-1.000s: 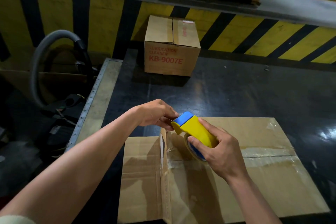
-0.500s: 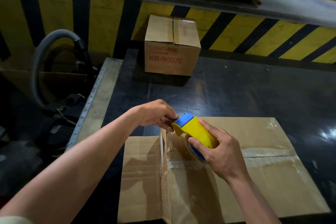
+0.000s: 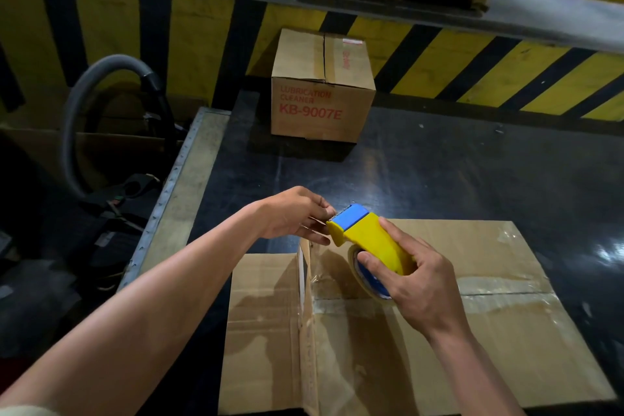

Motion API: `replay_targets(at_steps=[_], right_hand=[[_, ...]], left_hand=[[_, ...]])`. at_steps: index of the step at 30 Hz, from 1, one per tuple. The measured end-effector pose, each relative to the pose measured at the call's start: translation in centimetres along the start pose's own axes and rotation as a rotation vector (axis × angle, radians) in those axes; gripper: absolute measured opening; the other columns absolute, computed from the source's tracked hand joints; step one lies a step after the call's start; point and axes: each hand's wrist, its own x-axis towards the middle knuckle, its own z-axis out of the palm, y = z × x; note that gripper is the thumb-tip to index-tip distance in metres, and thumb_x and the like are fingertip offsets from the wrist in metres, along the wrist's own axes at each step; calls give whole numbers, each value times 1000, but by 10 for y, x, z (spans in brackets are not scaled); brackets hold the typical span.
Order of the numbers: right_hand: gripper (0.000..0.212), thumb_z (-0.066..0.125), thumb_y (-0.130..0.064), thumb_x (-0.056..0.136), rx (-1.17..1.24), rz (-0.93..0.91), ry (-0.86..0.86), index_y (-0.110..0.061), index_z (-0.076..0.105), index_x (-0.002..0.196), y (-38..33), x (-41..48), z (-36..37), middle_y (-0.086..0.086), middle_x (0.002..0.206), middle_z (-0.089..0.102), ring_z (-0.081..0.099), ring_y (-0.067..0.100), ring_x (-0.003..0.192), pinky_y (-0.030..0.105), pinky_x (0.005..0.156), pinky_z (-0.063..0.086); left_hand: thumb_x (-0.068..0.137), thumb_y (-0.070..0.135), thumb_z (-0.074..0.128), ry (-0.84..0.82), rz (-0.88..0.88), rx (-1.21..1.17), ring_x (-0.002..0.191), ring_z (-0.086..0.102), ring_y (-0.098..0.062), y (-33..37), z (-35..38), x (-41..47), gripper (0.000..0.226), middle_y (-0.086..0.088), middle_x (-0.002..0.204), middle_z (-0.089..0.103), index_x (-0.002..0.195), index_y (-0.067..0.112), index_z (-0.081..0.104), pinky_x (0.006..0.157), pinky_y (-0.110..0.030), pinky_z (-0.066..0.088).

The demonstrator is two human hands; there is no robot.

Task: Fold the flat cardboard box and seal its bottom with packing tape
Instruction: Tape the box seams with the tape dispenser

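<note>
Right now the flat cardboard box (image 3: 439, 331) is lying on the near part of the dark table (image 3: 472, 172), under both forearms, with strips of clear tape shining across its face and a narrower panel sitting to its left beyond a raised crease. The right hand (image 3: 418, 284) is hovering above the box and gripping the yellow tape dispenser (image 3: 371, 240), fingers wrapping over its handle and the thumb pressing against the tape roll (image 3: 363, 277) mounted underneath. The dispenser's blue cutter end is pointing away and to the left, tilting upward. The left hand (image 3: 297, 213) is reaching in from the left, its fingers curling tightly and its fingertips meeting right at that cutter end; whether they are pinching the loose end of the tape cannot be told. Farther back on the table a closed box (image 3: 320, 91), printed in red with KB-9007E, is standing against the yellow-and-black striped wall (image 3: 439, 61). A grey hose (image 3: 87, 84) is arching beside the table on the left.
</note>
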Motion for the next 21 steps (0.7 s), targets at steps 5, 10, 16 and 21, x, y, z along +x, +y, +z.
replay_targets(at_steps=[5, 10, 16, 21], right_hand=[[75, 69, -67, 69, 17, 5, 9, -40, 55, 137, -5, -1, -1, -29, 104, 56, 55, -6, 99, 24, 71, 55], [76, 70, -68, 68, 12, 28, -5, -39, 56, 137, -11, -2, 1, -27, 102, 57, 57, -4, 99, 27, 75, 56], [72, 77, -57, 74, 9, 74, 10, -39, 53, 140, -19, -5, 8, -14, 101, 61, 60, 2, 93, 27, 77, 56], [69, 77, -54, 77, -1, 115, 45, -40, 53, 140, -26, -8, 11, -8, 97, 65, 62, 8, 86, 32, 75, 56]], left_hand=[[101, 12, 60, -16, -21, -2, 95, 73, -27, 0, -2, 3, 20, -18, 105, 71, 115, -2, 64, 88, -42, 61], [99, 6, 62, -15, -2, 116, 99, 74, -32, -1, -11, 8, 23, -25, 115, 72, 119, -4, 68, 83, -39, 63], [99, 7, 61, 86, 122, 355, 85, 72, -20, 8, -5, 13, 14, -17, 100, 72, 103, 2, 73, 79, -37, 64], [98, 10, 62, 134, 222, 436, 74, 64, -14, 12, -1, 20, 17, -8, 83, 67, 87, 15, 74, 72, -33, 61]])
